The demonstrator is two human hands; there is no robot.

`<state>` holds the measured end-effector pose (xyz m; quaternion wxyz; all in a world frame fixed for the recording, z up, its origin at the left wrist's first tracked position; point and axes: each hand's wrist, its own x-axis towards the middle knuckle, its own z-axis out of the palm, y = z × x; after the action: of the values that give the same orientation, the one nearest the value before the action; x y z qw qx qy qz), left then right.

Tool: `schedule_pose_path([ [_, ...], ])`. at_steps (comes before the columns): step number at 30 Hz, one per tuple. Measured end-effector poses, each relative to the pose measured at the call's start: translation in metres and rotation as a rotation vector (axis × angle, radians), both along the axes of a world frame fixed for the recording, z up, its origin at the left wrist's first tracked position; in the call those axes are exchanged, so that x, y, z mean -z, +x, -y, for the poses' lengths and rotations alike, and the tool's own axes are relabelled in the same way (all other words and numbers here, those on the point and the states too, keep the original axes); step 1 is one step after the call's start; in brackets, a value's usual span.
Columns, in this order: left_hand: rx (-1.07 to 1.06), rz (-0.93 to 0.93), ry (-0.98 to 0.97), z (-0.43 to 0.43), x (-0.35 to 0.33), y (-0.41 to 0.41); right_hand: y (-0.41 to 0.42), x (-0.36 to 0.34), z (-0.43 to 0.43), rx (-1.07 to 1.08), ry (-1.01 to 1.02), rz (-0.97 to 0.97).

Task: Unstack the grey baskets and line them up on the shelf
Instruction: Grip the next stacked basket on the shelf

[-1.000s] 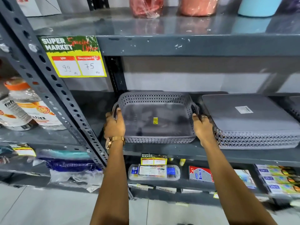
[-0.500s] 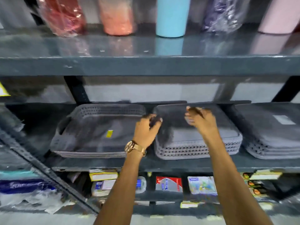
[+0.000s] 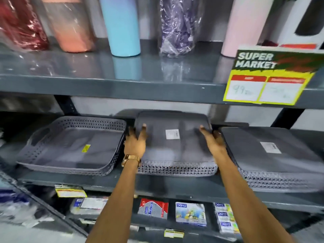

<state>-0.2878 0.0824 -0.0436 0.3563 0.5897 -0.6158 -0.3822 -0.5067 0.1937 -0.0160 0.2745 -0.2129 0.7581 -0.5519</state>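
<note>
Even, bright overhead light is reflected as glare on the glossy grey metal upper shelf [image 3: 105, 71]. Motion blur is seen throughout, perhaps strongest toward 8 o'clock; edges are bowed.

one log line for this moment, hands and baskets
left hand open on middle stack | right hand open at its right edge | upright basket left

Middle shelf [image 3: 122, 184]: three baskets in a row. Left basket [image 3: 73, 146] upright, open side up. Centre basket [image 3: 175, 146] upside down, just right of it. Right basket [image 3: 273, 160] also upside down, near the centre one.

Left hand [image 3: 135, 144] on the centre basket's left edge, between left and centre baskets. Right hand [image 3: 214, 141] at its right edge.

Upper shelf [image 3: 112, 85]: bottles [image 3: 123, 27] in a row. Price sign [image 3: 270, 76] on its front edge, right.

Lower shelf: packets [image 3: 190, 213], below the baskets.
</note>
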Motion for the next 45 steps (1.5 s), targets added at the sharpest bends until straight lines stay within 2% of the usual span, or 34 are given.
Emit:
schedule_pose_path([
  [2, -0.02, -0.264, -0.149, -0.005, -0.018, -0.005, -0.004, -0.017, -0.008, 0.091, -0.148, -0.003],
  [5, -0.073, -0.398, -0.251, -0.013, -0.045, -0.007, -0.01, -0.034, -0.016, 0.141, -0.297, 0.044],
  [7, -0.096, -0.482, -0.238, -0.02, -0.051, -0.003, -0.015, -0.029, -0.021, 0.165, -0.325, 0.161],
  [9, -0.113, -0.543, -0.113, -0.029, -0.048, 0.005, -0.01, -0.024, -0.034, 0.163, -0.298, 0.229],
  [11, -0.131, -0.503, -0.001, -0.035, -0.037, 0.016, -0.004, -0.017, -0.045, 0.152, -0.232, 0.255],
  [16, -0.143, -0.362, 0.139, -0.056, -0.009, 0.038, 0.006, 0.022, -0.06, 0.162, -0.005, 0.23],
  [19, -0.116, -0.294, 0.164, -0.058, 0.008, 0.047, 0.025, 0.034, -0.066, 0.155, 0.085, 0.184],
  [22, -0.089, -0.18, 0.103, -0.058, 0.02, 0.049, 0.029, 0.045, -0.071, 0.135, 0.124, 0.143],
  [24, -0.05, -0.037, 0.048, -0.07, 0.022, 0.036, 0.02, 0.049, -0.086, 0.136, 0.109, 0.123],
  [28, -0.009, 0.309, -0.248, -0.08, 0.014, 0.024, 0.015, 0.036, -0.092, 0.061, 0.091, -0.004],
  [30, 0.069, 0.319, -0.359, -0.085, 0.005, 0.009, 0.012, 0.022, -0.09, 0.017, 0.043, -0.053],
  [33, 0.251, 0.157, -0.443, -0.111, -0.011, -0.054, -0.029, 0.008, -0.106, 0.015, -0.058, -0.067],
  [36, 0.388, -0.007, -0.346, -0.137, -0.024, -0.121, -0.071, -0.013, -0.128, 0.055, -0.08, -0.215],
  [39, 0.486, -0.073, -0.164, -0.163, -0.027, -0.184, -0.128, -0.018, -0.149, 0.116, 0.026, -0.384],
  [41, 0.537, -0.051, -0.011, -0.173, -0.026, -0.222, -0.174, -0.014, -0.16, 0.118, 0.128, -0.415],
  [45, 0.439, 0.267, 0.033, -0.166, -0.004, -0.274, -0.251, -0.001, -0.182, 0.103, 0.478, -0.384],
])
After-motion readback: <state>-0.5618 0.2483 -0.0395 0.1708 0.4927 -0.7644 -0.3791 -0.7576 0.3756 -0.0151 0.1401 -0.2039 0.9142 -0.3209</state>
